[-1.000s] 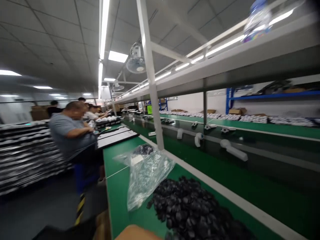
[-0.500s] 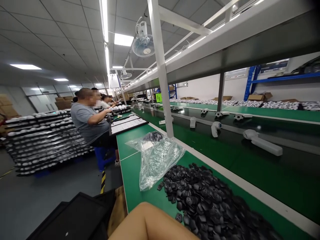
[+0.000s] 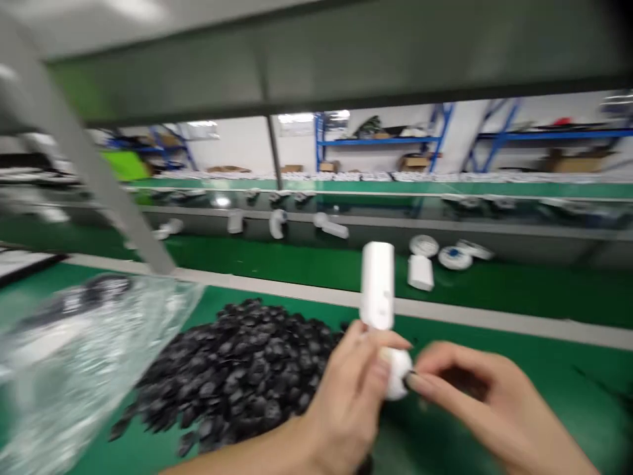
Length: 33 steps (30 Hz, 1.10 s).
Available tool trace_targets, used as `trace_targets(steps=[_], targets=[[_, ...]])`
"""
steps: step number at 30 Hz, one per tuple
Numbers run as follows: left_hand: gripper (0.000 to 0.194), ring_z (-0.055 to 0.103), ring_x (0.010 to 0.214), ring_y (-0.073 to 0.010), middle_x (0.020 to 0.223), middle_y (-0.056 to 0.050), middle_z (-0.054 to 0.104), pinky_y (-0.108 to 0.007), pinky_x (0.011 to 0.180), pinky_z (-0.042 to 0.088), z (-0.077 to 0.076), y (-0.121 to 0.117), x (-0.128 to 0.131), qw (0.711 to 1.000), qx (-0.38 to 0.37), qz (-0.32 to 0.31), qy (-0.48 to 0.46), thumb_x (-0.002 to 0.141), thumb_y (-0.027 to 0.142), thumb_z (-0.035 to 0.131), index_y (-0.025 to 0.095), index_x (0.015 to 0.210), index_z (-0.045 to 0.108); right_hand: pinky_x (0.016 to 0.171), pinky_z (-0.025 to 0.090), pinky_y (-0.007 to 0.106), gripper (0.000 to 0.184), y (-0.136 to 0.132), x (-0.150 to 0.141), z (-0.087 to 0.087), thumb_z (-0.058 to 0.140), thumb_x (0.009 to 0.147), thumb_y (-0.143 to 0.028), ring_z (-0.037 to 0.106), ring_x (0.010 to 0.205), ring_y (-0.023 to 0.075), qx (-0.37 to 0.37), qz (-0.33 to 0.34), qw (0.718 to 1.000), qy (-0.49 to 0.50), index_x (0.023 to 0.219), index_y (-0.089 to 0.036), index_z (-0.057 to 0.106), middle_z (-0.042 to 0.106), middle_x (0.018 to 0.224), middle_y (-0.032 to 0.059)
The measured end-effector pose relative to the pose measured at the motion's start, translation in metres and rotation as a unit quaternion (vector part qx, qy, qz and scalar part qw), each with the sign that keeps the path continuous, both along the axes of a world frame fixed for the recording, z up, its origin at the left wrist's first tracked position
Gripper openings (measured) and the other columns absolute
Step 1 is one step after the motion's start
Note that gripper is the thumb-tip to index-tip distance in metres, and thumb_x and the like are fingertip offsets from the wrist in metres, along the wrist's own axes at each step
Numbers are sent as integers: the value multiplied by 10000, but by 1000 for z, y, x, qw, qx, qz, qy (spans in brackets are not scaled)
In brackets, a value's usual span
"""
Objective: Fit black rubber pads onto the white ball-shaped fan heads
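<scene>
Your view is bright under overhead light, with soft shadows. Motion blur softens everything, your left hand [image 3: 346,402] included, and it is worst on the glaring plastic bag [image 3: 84,356] at near left.

Nothing can be read from where I stand: the whole view is smeared with blur. The white plastic tube-shaped piece [image 3: 377,285] held up near the middle has a few tiny dark marks on its side, too blurred to make out. The round white disc with a blue centre [image 3: 453,258] on the far side shows only a blue patch, with no legible lettering. The clear plastic bag [image 3: 84,356] on the left of the green desk [image 3: 558,389] gives only glare, with no readable print.
</scene>
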<state>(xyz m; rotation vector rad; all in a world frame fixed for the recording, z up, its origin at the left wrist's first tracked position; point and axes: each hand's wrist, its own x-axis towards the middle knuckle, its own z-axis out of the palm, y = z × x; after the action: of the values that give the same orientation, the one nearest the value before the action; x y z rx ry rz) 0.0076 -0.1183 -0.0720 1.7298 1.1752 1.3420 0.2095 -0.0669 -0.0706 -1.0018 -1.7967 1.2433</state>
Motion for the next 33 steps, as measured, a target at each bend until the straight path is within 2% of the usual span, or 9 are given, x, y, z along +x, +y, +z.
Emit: trace_targets(steps=[3,6,13,16,19,26,30,31,33], targets=[[419,596,1202,-220,1283,-58,651,-312,1024,465,1,1,-3,1000,-12,12,7,1157,464,313,306,1264,686,691,566,232,258,0,-6,23,845,858,-442,698,734,187,-66,21,997,38,780,-204,788,748,768,28],[385,589,1255,-209,1280,-32,679,-289,1054,453,0,2,-4,999,-11,21,26,1160,438,333,316,1222,693,677,533,217,183,1,-13,33,862,841,-356,668,725,157,-94,36,992,76,792,-192,796,756,774,20],[300,666,1229,-215,1259,-35,712,-292,992,566,-6,4,-11,995,1,62,72,1129,447,444,332,1220,706,660,498,209,189,-1,-14,27,935,772,-297,636,702,140,-151,46,979,126,795,-164,803,763,752,19],[201,706,1178,-227,1254,-38,724,-306,986,601,-11,5,-13,992,24,82,89,1040,450,651,331,1185,726,681,515,215,138,-2,-14,24,901,796,-273,669,738,152,-145,49,979,134,816,-167,816,780,787,21],[244,739,1123,-222,1234,-38,739,-278,936,628,-14,6,-12,992,40,102,69,922,413,820,316,1133,744,716,536,223,63,-4,-14,23,791,877,-221,708,777,161,-107,52,985,122,859,-176,830,798,833,15],[180,780,962,-179,1128,-23,784,-189,775,632,-5,9,-8,993,21,119,13,877,357,856,280,1007,758,822,570,246,151,-3,-10,28,701,960,-191,754,898,187,-60,108,985,116,965,-187,851,815,940,23],[130,781,877,-159,1062,-12,805,-162,711,612,5,13,-7,989,41,139,30,894,339,814,274,985,748,833,574,283,156,7,-6,24,684,942,-197,735,941,196,-96,150,972,151,1062,-163,777,787,1013,52],[112,778,846,-154,1032,-7,806,-158,693,604,8,12,-6,988,51,138,38,891,323,807,271,969,747,832,568,281,185,10,-6,22,715,926,-213,719,1005,202,-105,140,971,161,1103,-166,740,769,1077,61],[88,768,805,-154,974,-2,799,-166,678,597,10,10,-2,989,68,123,42,870,285,804,267,935,746,914,552,277,400,13,-5,19,816,882,-267,640,1234,218,-127,133,966,182,1241,-188,658,695,1294,81]])
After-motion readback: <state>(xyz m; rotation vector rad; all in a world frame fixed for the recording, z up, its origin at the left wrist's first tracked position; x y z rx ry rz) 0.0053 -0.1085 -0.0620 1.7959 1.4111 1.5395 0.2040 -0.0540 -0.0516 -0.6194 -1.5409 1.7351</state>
